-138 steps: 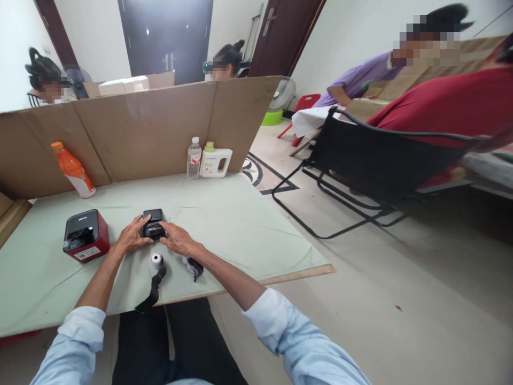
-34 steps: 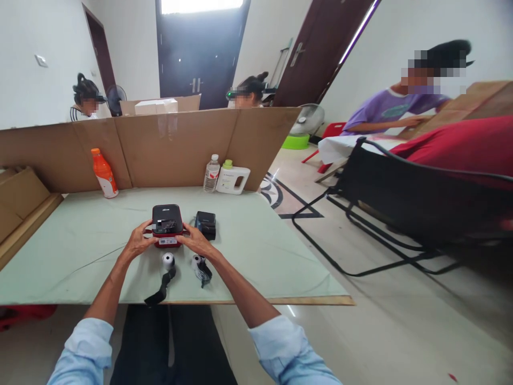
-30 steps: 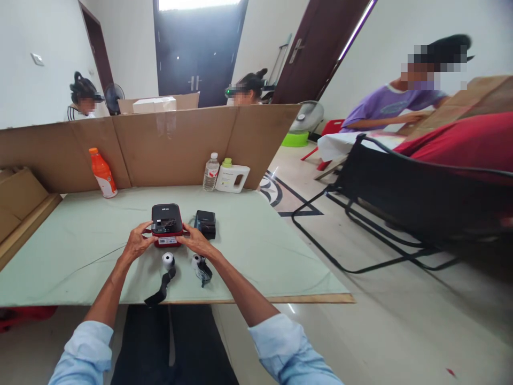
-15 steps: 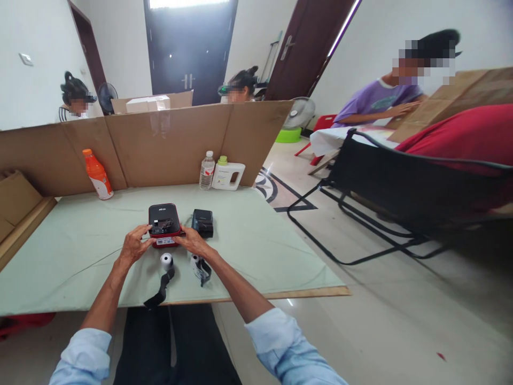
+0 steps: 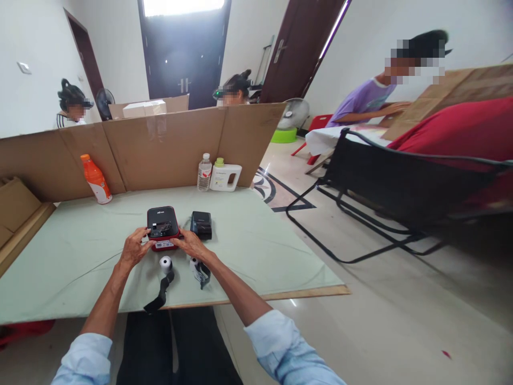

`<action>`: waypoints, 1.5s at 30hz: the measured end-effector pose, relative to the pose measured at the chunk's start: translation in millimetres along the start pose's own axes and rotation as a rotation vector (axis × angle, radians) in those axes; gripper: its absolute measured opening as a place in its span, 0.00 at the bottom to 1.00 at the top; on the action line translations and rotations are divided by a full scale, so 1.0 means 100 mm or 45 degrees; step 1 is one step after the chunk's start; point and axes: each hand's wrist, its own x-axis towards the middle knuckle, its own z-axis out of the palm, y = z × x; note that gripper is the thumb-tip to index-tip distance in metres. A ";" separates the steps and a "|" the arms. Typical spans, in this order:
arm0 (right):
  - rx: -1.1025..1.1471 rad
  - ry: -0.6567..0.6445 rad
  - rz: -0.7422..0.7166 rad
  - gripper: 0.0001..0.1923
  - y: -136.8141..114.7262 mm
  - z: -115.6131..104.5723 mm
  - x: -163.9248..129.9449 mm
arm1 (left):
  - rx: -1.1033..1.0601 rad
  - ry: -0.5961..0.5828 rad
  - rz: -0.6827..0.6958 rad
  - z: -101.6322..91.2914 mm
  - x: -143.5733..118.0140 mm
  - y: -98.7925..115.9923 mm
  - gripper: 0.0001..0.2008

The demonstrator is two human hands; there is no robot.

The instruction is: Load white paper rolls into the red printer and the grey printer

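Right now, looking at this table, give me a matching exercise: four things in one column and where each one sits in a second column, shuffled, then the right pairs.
Things:
1. red printer
2. small black printer
3. orange bottle
4. white jug

Places:
A. far left, against the cardboard screen
B. between the left hand and right hand
C. far right corner, beside the clear water bottle
D. just right of the red printer

Pairs: 1-B, 2-D, 3-A, 4-C
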 end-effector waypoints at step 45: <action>-0.551 0.167 -0.184 0.12 -0.46 -0.07 0.51 | -0.120 -0.155 0.003 -0.13 0.63 0.15 0.17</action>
